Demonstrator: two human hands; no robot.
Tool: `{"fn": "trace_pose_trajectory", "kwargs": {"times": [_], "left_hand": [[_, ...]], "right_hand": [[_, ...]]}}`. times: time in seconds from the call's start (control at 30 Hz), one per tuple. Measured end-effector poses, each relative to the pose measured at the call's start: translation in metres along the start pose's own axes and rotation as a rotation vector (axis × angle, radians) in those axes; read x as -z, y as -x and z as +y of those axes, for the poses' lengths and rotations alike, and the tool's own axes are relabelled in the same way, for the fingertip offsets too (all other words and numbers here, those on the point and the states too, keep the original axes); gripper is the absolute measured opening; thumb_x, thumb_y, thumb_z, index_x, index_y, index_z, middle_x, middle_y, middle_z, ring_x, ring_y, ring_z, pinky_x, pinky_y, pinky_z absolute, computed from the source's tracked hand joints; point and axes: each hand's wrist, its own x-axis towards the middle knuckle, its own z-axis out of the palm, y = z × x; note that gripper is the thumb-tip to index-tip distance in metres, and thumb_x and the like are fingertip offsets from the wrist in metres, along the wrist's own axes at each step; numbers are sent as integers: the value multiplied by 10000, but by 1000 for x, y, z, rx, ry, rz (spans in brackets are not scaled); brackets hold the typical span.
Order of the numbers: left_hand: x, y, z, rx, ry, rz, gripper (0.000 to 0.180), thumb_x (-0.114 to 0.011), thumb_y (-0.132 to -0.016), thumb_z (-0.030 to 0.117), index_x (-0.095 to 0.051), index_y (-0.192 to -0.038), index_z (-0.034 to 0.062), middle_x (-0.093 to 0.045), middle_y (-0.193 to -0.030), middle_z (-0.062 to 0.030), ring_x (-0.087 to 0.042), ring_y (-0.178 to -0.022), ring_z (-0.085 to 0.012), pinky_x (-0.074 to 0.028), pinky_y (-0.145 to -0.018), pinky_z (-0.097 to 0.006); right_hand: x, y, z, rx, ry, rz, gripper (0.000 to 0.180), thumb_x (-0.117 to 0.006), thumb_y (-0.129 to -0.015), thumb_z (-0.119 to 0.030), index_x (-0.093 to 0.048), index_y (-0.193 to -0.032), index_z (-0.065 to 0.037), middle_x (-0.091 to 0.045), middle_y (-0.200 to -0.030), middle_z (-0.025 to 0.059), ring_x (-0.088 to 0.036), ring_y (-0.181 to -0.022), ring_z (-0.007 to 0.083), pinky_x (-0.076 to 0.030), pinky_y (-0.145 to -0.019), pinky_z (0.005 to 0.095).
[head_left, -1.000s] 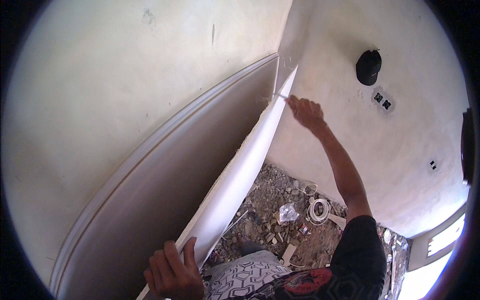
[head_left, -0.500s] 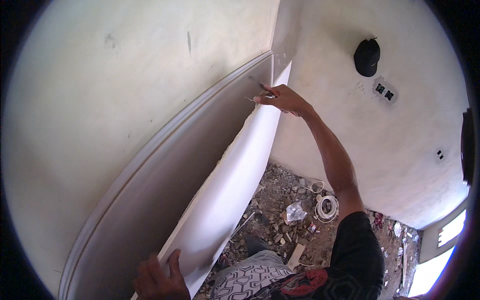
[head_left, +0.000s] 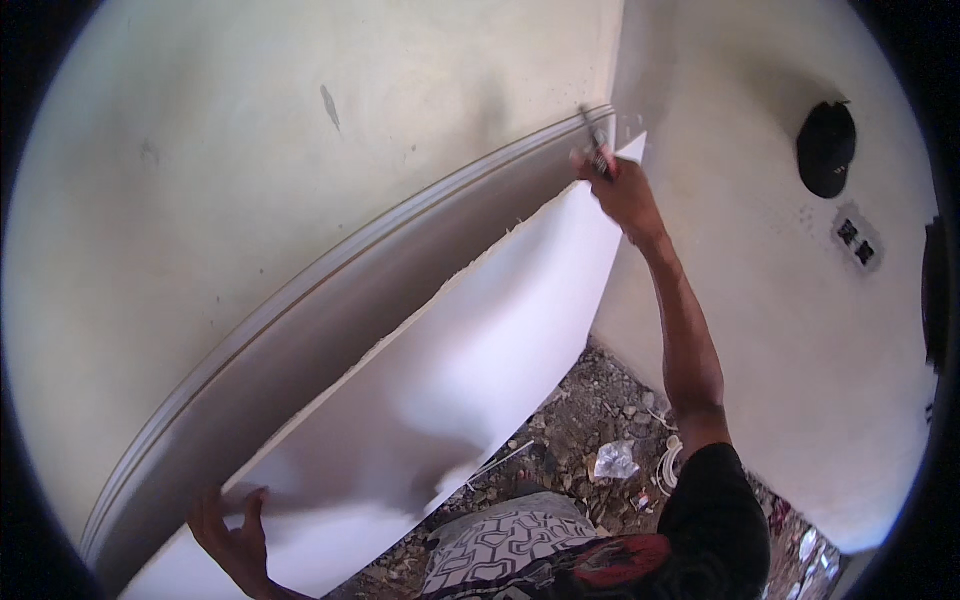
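Observation:
A long white plasterboard sheet (head_left: 500, 310) stands on edge, leaning, its top edge rough and frayed. Near its left end my left hand (head_left: 232, 535) grips that edge, with the thumb on the white face and the fingers over the far side. At the sheet's far right end my right hand (head_left: 625, 195) is closed round a utility knife (head_left: 598, 150) with a thin blade and a partly red handle. The blade points up, away from the sheet; motion blurs it a little. Behind the sheet, more boards (head_left: 330, 330) lean against the wall.
The plastered wall (head_left: 400, 80) meets a second wall (head_left: 730, 250) at a corner. On the second wall hang a black cap (head_left: 827, 150) and an open socket box (head_left: 857, 240). Rubble (head_left: 610, 390), a clear plastic bag (head_left: 616, 460) and a coil of white cable (head_left: 668, 468) lie below.
My right hand has lifted the knife from the top edge, its blade now pointing up. The sheet's top has tilted towards me, showing more of its face. My view has shifted left.

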Motion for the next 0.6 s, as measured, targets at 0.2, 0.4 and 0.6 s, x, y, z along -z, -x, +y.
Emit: {"fn": "trace_pose_trajectory", "kwargs": {"times": [0.2,0.4,0.6], "left_hand": [[19,-20,28,256,40,-135,712,-948,-597,324,-653,-1136,-35,-637,-1150,-200,-552,-1109,-367,-437,-973,-470],[41,-58,80,144,-6,-217,659,-913,-644,354,-674,-1159,18,-671,-1111,-217,-599,-1097,-399,-446,-986,-487],[-24,-85,232,-346,313,-160,472,-796,-804,357,-670,-1162,76,-672,-1185,-143,-606,-1128,-353,-461,-978,-469]], "right_hand": [[-34,22,19,-62,-120,-363,446,-761,-891,-283,-631,-1261,-73,-646,-799,86,-580,-604,115,-494,-569,302],[-36,25,26,-47,-174,-347,423,-736,-914,-283,-631,-1270,-81,-673,-866,107,-614,-740,170,-511,-699,341],[-41,29,35,33,-209,-272,267,-718,-939,-223,-633,-1121,-47,-470,-657,-46,-397,-525,54,-352,-475,253]]}}
